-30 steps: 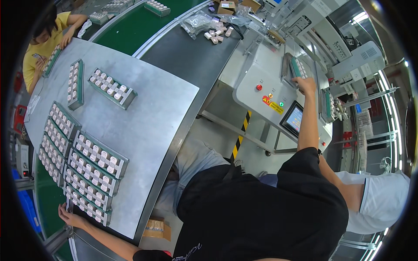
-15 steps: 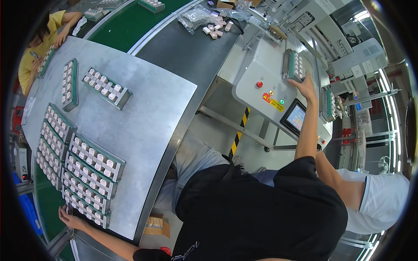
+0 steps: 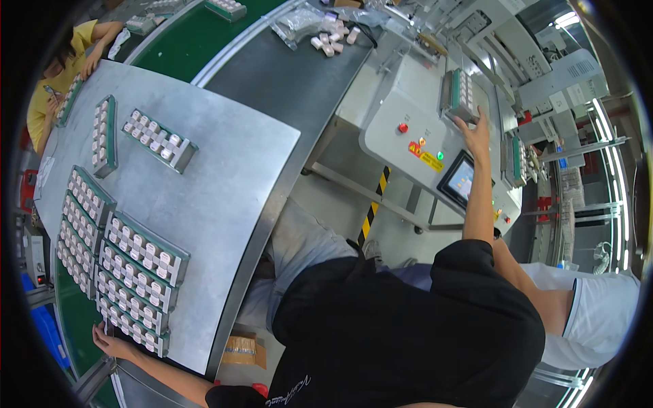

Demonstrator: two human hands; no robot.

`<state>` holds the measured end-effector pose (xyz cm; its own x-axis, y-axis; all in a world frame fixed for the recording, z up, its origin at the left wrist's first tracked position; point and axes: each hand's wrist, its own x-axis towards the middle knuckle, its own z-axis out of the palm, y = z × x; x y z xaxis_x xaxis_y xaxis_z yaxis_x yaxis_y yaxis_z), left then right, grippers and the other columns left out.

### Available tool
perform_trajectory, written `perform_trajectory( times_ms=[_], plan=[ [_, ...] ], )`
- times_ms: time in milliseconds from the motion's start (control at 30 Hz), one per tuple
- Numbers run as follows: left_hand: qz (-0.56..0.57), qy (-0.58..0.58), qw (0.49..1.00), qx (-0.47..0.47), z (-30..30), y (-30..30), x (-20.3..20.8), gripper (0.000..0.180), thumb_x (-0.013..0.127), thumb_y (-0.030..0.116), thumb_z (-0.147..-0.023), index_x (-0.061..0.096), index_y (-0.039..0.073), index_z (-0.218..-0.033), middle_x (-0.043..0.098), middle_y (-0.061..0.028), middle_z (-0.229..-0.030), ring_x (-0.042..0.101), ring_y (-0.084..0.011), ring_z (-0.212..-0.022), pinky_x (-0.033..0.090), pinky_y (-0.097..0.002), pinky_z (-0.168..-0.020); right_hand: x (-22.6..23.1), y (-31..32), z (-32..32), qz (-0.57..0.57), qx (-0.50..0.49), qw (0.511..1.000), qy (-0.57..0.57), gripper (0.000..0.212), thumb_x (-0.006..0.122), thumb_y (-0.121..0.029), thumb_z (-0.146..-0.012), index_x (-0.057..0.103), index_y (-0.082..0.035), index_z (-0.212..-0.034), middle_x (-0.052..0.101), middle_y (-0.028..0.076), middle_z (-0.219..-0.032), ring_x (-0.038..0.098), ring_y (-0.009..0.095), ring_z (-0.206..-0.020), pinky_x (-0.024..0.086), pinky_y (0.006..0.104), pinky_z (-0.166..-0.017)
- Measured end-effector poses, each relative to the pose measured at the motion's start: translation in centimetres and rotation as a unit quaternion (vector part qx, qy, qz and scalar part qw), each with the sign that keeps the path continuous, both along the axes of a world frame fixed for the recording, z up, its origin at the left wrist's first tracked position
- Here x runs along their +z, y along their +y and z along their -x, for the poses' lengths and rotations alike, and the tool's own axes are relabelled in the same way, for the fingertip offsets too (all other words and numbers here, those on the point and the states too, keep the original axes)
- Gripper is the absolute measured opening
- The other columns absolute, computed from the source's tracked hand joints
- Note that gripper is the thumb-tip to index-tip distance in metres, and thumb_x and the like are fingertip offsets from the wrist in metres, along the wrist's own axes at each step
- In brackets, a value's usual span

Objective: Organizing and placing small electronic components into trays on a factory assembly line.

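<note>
At the upper right, my right hand (image 3: 474, 136) grips the near end of a green-and-metal tray (image 3: 460, 94) with pale, round-topped pieces in rows. Its thumb and fingers lie on either side of that end, and the tray sits on the grey machine's top. At the lower left, my left hand (image 3: 112, 343) is by the metal table's edge, fingers apart, close to the end of the nearest filled tray (image 3: 132, 326). Whether it touches that tray I cannot tell. More such trays are packed in two columns beside it, and a loose tray (image 3: 160, 139) lies farther up the table.
The machine (image 3: 388, 129) carries a red button (image 3: 403, 128) and a touchscreen (image 3: 457, 179). Another tray (image 3: 515, 162) stands at its right side. A co-worker in yellow (image 3: 41, 109) handles a tray at the far left; a person in white (image 3: 598, 313) is at my right. Loose pieces (image 3: 328, 47) lie beside plastic bags.
My right hand and its tray have shifted slightly nearer along the machine top. The view has moved a little; my left hand stays by the table edge.
</note>
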<state>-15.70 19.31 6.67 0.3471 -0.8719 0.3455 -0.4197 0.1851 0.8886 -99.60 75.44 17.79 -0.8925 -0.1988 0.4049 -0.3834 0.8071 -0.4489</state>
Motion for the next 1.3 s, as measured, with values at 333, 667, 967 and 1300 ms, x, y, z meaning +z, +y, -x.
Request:
perform_trajectory(
  times_ms=[333,667,967,1300],
  plan=[
    [0.013,0.002,1.000,0.008,0.8,0.0,0.5,0.032,0.050,0.019,-0.098,0.058,-0.004,-0.118,0.067,-0.0123,-0.103,0.062,-0.0221,-0.094,0.051,-0.0328,-0.083,-5.1,1.0,-7.4,-0.147,-0.093,0.985,0.004,0.066,0.087,-0.028,-0.063,0.053,-0.005,-0.114,0.059,0.012,-0.092,0.058,0.031,-0.090,0.046,0.0422,-0.079],
    [-0.016,0.043,0.999,0.006,-0.4,0.5,0.5,0.032,0.050,0.020,-0.098,0.056,-0.003,-0.119,0.064,-0.0133,-0.104,0.063,-0.0232,-0.090,0.054,-0.0320,-0.078,-5.9,0.4,-6.9,-0.219,-0.099,0.962,0.132,0.043,0.082,-0.016,-0.062,0.056,-0.006,-0.094,0.059,0.013,-0.087,0.059,0.033,-0.084,0.047,0.0441,-0.075],
    [0.035,-0.035,0.999,0.000,-0.2,0.3,-1.0,0.021,0.051,0.017,-0.099,0.058,0.000,-0.110,0.062,-0.0064,-0.087,0.058,-0.0142,-0.085,0.044,-0.0269,-0.080,-2.5,-16.2,-12.3,0.035,0.107,0.992,-0.062,0.021,0.072,-0.016,-0.082,0.059,-0.002,-0.090,0.057,0.006,-0.070,0.054,0.015,-0.064,0.046,0.0287,-0.063],
    [0.052,0.000,0.999,0.000,1.2,0.8,0.6,0.015,0.050,0.014,-0.099,0.058,0.003,-0.104,0.059,-0.0022,-0.081,0.052,-0.0083,-0.073,0.038,-0.0219,-0.065,-4.7,-49.0,-11.7,0.054,0.384,0.916,0.106,0.034,0.072,-0.025,-0.080,0.057,-0.002,-0.101,0.056,0.019,-0.097,0.055,0.034,-0.095,0.046,0.0421,-0.082]
  ],
)
